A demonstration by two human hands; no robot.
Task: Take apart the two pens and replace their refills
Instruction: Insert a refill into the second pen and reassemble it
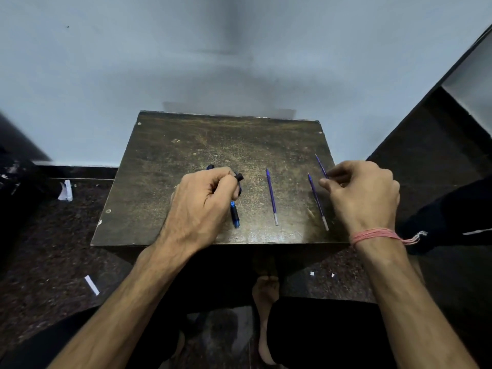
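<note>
Two bare hands reach over a small dark table (pixel 186 145). The left hand (pixel 202 201) is curled shut around pen parts. A black piece (pixel 238 177) pokes out past its fingers at the top. A blue and black pen barrel (pixel 234 215) sticks out below the hand and points toward the near edge of the table. A bit of blue (pixel 210 167) also shows just behind the knuckles. I cannot tell if these bits are one pen or two.

The right hand (pixel 364 193) is loosely curled, with its thumb and first finger pinched on a thin purple refill (pixel 320 165). That refill slants up and away from the fingers, toward the far right side of the table. I cannot tell if it touches the table.

Another purple refill (pixel 317 201) lies flat on the table just beside the right hand, on its left. Its pale tip points toward the near edge. A third purple refill (pixel 271 197) lies flat between the two hands, well apart from both. It lies almost the same way as the second one.

A pink thread band (pixel 378 234) is tied around the right wrist. The table top is scratched and worn. Small scraps of white paper (pixel 91 284) lie on the dark speckled floor (pixel 53 235). A bare foot (pixel 266 288) shows under the table.
</note>
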